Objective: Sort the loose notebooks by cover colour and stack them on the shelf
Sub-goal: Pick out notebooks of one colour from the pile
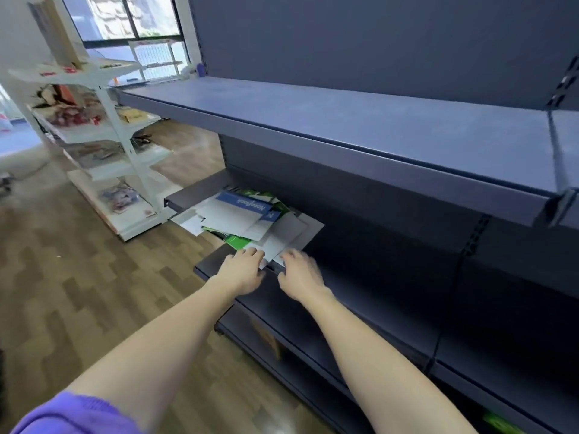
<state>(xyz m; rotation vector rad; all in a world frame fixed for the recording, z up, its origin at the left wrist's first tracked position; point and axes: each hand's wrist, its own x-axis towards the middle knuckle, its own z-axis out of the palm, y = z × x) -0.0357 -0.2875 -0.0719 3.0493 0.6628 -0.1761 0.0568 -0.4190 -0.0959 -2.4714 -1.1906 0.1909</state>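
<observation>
Both arms are stretched out to the middle shelf (219,261) of the dark rack, and there is the pile (247,219): loose notebooks heaped at the shelf's left end, white covers on top, a blue one (242,202) lying face up with its title upside down, green ones (236,241) peeking out underneath. The heap spills over the front lip on the left side, corners hanging past the edge. To the right of the pile the same shelf runs on bare and dark, plenty of room there. Above, the top shelf (360,120) juts forward over the pile, so headroom is tight at the back.

The left hand (242,270) sits at the front edge, fingers curled onto the near corner of a white notebook (279,242), knuckles up. The right hand (299,274) is just beside it, fingers bent down onto that same near edge; it is blurred, so whether it truly grips or only presses is hard to say. The white notebook's corner lies right between the two sets of fingertips, touching both.

Off to the left stands a white rack (103,142) with goods, well apart, wood floor (78,277) open between.
</observation>
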